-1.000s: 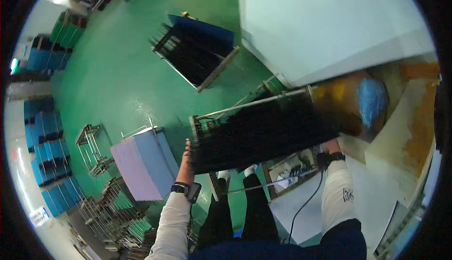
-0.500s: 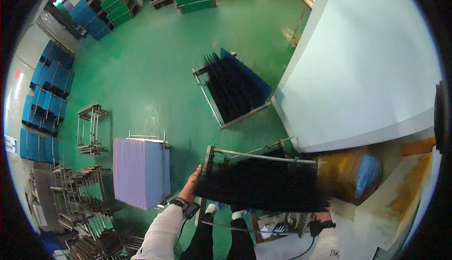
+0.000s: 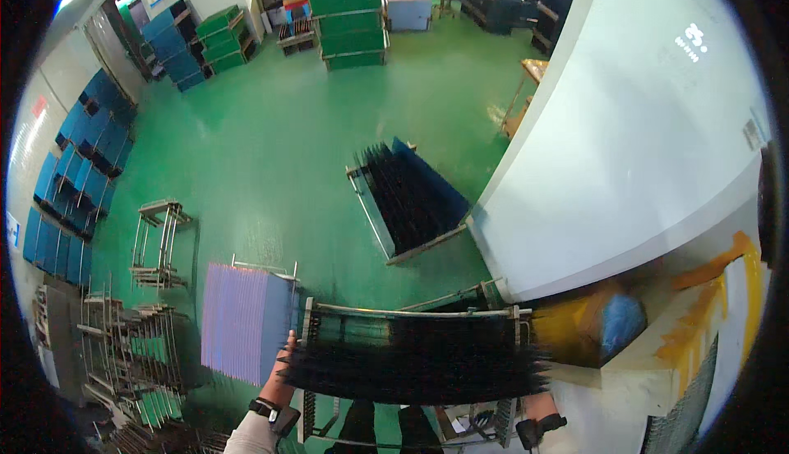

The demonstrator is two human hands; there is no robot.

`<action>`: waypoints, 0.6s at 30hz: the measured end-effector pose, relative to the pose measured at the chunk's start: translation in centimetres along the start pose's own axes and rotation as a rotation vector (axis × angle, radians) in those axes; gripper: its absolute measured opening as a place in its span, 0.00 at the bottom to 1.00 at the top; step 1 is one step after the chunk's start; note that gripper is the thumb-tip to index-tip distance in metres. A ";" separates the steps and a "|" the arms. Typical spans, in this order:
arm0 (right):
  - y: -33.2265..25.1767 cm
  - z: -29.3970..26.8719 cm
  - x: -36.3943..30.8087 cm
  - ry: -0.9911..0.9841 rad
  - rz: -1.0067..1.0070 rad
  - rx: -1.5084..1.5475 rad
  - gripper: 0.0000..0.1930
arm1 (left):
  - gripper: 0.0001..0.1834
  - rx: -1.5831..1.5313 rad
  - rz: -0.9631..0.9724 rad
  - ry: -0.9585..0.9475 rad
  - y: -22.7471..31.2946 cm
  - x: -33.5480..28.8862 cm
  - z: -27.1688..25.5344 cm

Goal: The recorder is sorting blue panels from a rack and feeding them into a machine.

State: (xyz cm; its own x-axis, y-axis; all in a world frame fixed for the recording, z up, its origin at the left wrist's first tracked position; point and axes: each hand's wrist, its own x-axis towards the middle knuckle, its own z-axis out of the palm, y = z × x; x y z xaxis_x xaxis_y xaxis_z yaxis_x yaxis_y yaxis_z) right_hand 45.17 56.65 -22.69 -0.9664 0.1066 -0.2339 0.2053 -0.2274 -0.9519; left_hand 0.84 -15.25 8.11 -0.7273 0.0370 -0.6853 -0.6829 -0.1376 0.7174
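Observation:
A metal rack (image 3: 436, 314) packed with thin black sheets (image 3: 411, 368) spans the space in front of my legs. My left hand (image 3: 282, 365) grips its left end, one finger pointing up beside the end frame. At the opposite end is my right hand (image 3: 540, 405), its fingers mostly hidden behind the sheets and the frame. Dark bands circle both wrists. Just left of my left hand stands another rack holding a block of pale lilac sheets (image 3: 246, 322).
Ahead on the green floor stands a rack of black and blue sheets (image 3: 415, 199). Bare metal racks (image 3: 160, 244) are on the left. A large white panel (image 3: 625, 142) bounds the right side, near a carton with blue plastic (image 3: 622, 325). Green crates (image 3: 349, 18) stand farther off.
The view has tilted upward, showing more of the far room. Both hands and the rack of black sheets have shifted left and lower in the picture.

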 end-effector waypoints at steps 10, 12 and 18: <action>1.8 15.6 -3.9 0.279 -0.222 -0.043 0.13 | 0.34 -0.077 -0.084 -0.319 10.4 -2.9 0.1; -1.4 15.8 -13.3 0.261 -0.156 -0.095 0.13 | 0.35 -0.223 -0.122 -0.298 6.7 -2.6 -5.3; -7.8 35.4 -20.6 0.825 -0.080 0.162 0.14 | 0.39 0.178 -0.089 -0.676 15.0 -7.8 1.9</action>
State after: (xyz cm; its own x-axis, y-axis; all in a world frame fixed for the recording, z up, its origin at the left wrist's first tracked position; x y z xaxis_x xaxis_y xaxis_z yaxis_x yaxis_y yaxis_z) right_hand 57.95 21.99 -3.43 -0.5417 0.7864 -0.2969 0.0557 -0.3189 -0.9462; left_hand -3.86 -15.76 24.43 -0.5114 0.6554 -0.5558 -0.7005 0.0567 0.7114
